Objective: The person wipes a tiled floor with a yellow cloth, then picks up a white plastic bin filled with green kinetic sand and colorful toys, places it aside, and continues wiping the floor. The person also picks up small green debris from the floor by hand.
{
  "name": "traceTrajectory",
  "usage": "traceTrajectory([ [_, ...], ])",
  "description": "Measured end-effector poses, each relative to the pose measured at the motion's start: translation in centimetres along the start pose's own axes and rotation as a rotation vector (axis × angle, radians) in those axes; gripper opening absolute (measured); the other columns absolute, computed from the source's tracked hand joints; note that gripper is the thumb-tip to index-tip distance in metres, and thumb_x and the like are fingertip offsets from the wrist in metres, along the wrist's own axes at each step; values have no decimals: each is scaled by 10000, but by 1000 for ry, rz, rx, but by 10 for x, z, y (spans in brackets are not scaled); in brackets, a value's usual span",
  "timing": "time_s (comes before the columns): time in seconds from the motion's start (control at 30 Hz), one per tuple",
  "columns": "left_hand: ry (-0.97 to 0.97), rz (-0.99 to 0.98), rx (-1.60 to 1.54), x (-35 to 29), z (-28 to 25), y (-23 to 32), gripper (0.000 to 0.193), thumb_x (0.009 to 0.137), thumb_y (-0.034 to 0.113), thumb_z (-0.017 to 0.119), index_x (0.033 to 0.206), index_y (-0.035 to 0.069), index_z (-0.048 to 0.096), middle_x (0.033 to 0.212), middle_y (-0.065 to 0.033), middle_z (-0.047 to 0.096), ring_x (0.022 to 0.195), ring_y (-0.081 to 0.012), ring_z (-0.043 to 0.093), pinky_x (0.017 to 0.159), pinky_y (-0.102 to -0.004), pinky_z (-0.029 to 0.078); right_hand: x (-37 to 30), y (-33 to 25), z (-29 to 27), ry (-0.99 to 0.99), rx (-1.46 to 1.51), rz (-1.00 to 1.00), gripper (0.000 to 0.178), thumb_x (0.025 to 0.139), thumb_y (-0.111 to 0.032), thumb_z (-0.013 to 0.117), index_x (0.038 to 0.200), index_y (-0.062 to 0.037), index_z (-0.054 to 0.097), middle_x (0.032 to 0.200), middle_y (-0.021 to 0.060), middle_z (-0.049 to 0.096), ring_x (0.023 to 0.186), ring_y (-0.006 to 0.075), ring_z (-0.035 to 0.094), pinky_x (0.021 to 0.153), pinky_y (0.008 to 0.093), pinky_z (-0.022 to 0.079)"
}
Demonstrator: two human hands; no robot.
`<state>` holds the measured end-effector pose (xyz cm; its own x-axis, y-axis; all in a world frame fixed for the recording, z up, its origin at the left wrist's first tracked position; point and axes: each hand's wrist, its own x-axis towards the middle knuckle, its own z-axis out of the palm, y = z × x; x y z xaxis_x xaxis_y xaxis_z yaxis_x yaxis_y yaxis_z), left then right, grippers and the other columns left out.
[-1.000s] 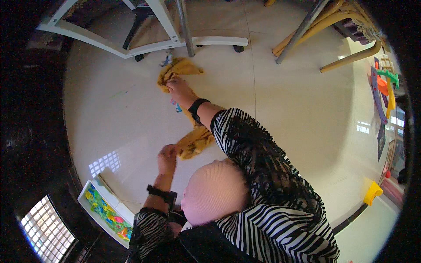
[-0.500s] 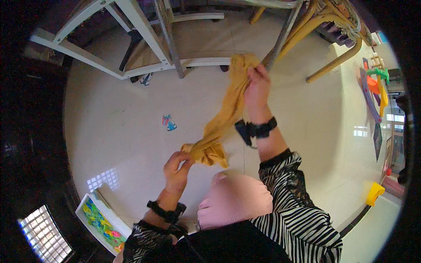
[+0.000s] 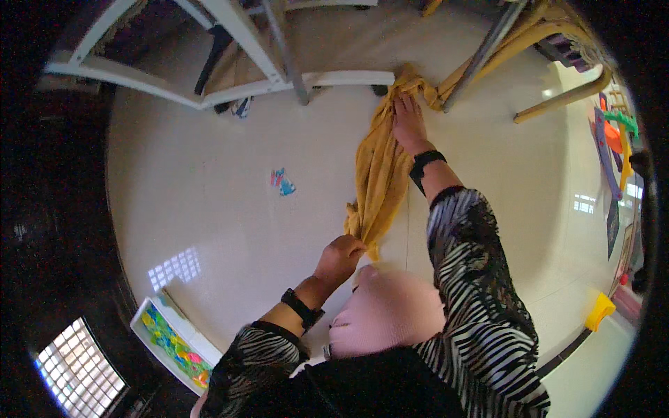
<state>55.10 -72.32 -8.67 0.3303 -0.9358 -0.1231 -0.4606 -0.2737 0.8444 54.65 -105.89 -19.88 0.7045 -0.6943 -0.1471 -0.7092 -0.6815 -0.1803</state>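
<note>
A mustard-yellow cloth (image 3: 382,167) is stretched lengthwise over the tiled floor in loose folds. My left hand (image 3: 340,259) is closed around its near end, just in front of my pink-clad knee (image 3: 387,313). Toward the far end, my right hand (image 3: 410,124) lies on the cloth with fingers stretched out. The far end bunches up beside a metal leg (image 3: 481,59). How firmly the right hand presses does not show.
A white metal frame (image 3: 244,89) stands at the far left, with a tan curved chair leg (image 3: 557,101) at the far right. A small blue-and-red paper scrap (image 3: 283,182) lies on the floor. A white tray (image 3: 150,322) with colourful contents sits near left; plastic toys (image 3: 613,136) are at right.
The cloth has straightened and spread out along the floor. My left hand has moved right with its near end; my right hand has shifted slightly farther away and its fingers have flattened onto the cloth.
</note>
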Motion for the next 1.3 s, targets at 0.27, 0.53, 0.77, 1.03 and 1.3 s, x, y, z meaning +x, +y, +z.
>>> traceTrajectory([
  [0.27,-26,-28,-66,-46,1,14,37,770,52,597,795,39,574,766,-140,570,729,-339,558,629,-407,461,-141,-50,11,20,192,-387,337,793,-26,508,1129,-17,536,1288,159,423,1177,341,388,967,390,373],
  [0.53,-367,119,-335,-28,12,38,168,795,140,546,926,37,563,788,-161,581,762,-343,573,674,-426,467,-199,45,-45,218,907,78,280,722,40,550,974,-63,614,1108,125,544,987,278,545,846,348,458],
  [0.77,-548,-181,111,-26,8,17,238,791,165,541,1008,73,575,897,-178,613,863,-344,590,713,-432,467,-248,40,-38,-102,224,60,614,777,-194,650,1284,1,364,1270,226,433,1133,386,431,925,425,399],
  [1.03,-250,356,586,2,50,-5,347,827,233,492,1161,168,560,1293,-115,419,1228,-271,367,1006,-498,272,-218,25,-24,-336,-37,-87,858,705,-275,724,1319,60,228,1263,276,393,1157,412,387,970,446,346],
  [1.3,-134,243,620,0,-2,-52,402,750,323,563,1124,180,592,1304,-95,427,1224,-269,380,1004,-532,264,-168,-60,-31,-479,350,-41,597,772,-210,632,1224,62,353,1182,280,450,1102,426,442,914,474,385],
])
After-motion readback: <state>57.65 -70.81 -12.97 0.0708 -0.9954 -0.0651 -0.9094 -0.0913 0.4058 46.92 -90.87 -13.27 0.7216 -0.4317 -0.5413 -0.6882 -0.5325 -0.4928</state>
